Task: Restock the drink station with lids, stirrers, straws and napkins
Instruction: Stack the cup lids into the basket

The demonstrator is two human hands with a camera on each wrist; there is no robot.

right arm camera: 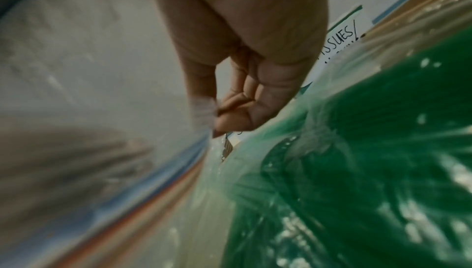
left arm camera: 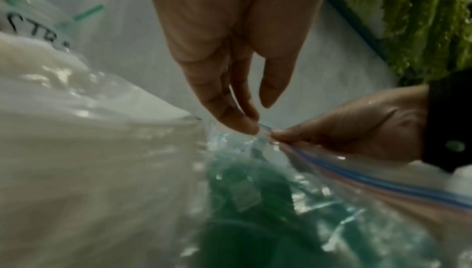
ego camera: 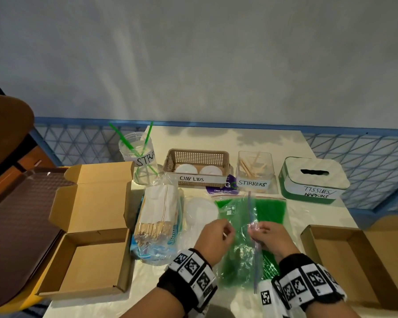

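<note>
A clear zip bag [ego camera: 239,214] full of green straws lies on the table in front of me, its blue zip strip [ego camera: 251,210] running away from me. My left hand [ego camera: 228,231] pinches one lip of the bag's mouth and my right hand [ego camera: 254,229] pinches the other lip beside the strip. The left wrist view shows my left hand [left arm camera: 247,127] pinching at the zip strip [left arm camera: 383,183], next to the right hand [left arm camera: 332,131]. Seen from the right wrist, the right hand [right arm camera: 217,117] pinches plastic above the green straws [right arm camera: 370,151].
Along the back stand the straw jar [ego camera: 139,157] with two green straws, the cup lids basket [ego camera: 198,154], the stirrers container [ego camera: 255,166] and the tissues box [ego camera: 313,173]. A bag of stirrers [ego camera: 156,221] and a bag of lids [ego camera: 200,212] lie left. Open cardboard boxes [ego camera: 90,249] [ego camera: 354,260] flank me.
</note>
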